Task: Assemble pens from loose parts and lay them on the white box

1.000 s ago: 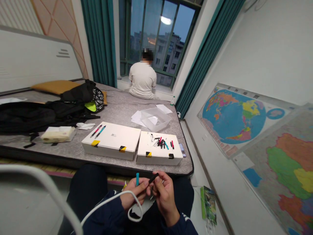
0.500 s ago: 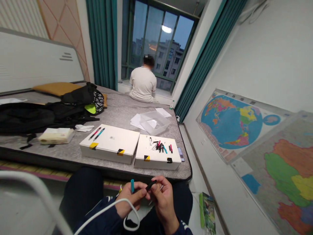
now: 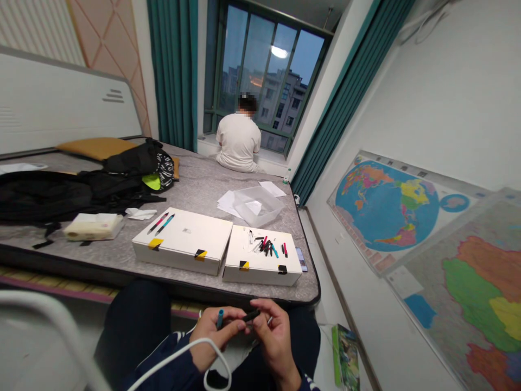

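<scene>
Over my lap, my left hand [image 3: 215,332] is closed, with a teal pen barrel [image 3: 220,319] sticking up between its fingers. Its thumb and fingertip also pinch one end of a black pen barrel [image 3: 251,315]. The other end of that black piece is gripped by the fingertips of my right hand [image 3: 273,335]. A thin pale piece shows at the right fingers, too small to name. Beyond my hands, a pile of pen parts [image 3: 266,247] lies on the right white box [image 3: 260,275]. Two pens, one pink-and-black [image 3: 157,222] and one teal-and-black [image 3: 165,224], rest on the left white box [image 3: 203,228].
The boxes stand on a grey mattress [image 3: 195,179]. Behind them is a clear plastic bin [image 3: 260,209] with papers. Tissues [image 3: 93,226] and a black backpack [image 3: 81,193] lie left. A person [image 3: 239,141] sits by the window. A white cable [image 3: 183,347] crosses my left forearm.
The black pen barrel has turned to a flatter angle between my fingers. Both hands have sunk slightly, and the teal barrel sits a little lower in my left hand.
</scene>
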Available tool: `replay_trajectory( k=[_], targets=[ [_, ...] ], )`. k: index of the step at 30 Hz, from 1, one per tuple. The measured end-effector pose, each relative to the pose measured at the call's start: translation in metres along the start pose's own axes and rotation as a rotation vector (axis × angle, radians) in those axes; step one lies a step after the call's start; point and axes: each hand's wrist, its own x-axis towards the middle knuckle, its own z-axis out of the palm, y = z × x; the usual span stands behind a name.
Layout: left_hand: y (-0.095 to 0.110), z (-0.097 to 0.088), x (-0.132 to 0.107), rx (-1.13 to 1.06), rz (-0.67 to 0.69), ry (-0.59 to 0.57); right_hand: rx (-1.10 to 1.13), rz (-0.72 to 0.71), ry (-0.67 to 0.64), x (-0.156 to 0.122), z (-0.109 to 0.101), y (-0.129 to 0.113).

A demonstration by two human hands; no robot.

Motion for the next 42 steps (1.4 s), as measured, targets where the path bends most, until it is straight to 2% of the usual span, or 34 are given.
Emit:
replay_trajectory(
  k=[5,9,12,16,20,23,27,30,32,37,42],
  targets=[
    [0.005,0.003,-0.001,-0.049,-0.004,0.032,-0.146,-0.072,0.09,0.002,-0.01,-0.008],
    [0.012,0.006,-0.002,-0.001,0.023,0.052,-0.135,-0.093,0.122,0.008,-0.009,-0.009],
    [0.008,0.007,-0.002,0.011,0.032,0.066,-0.124,-0.078,0.095,0.008,-0.009,-0.005],
    [0.003,0.004,-0.001,0.003,0.011,0.11,-0.215,-0.062,0.027,0.005,-0.014,-0.004],
    [0.005,-0.003,0.002,0.068,0.043,0.064,-0.311,-0.075,0.08,0.008,-0.012,-0.007],
    [0.003,-0.008,0.003,0.193,0.076,0.09,-0.365,-0.058,0.105,0.011,-0.009,-0.006],
    [-0.003,-0.018,0.004,0.403,0.214,0.101,-0.48,-0.045,0.059,0.012,-0.011,0.002],
    [-0.003,-0.027,0.004,0.539,0.401,0.04,-0.572,-0.063,-0.007,0.012,-0.013,0.007],
    [-0.001,-0.031,0.004,0.56,0.453,0.014,-0.608,-0.085,-0.032,0.012,-0.012,0.007],
    [0.005,-0.031,0.004,0.514,0.403,0.001,-0.672,-0.187,-0.087,0.01,-0.01,0.002],
    [0.01,-0.029,0.003,0.488,0.338,-0.041,-0.753,-0.316,-0.169,0.006,-0.018,-0.001]
  ],
)
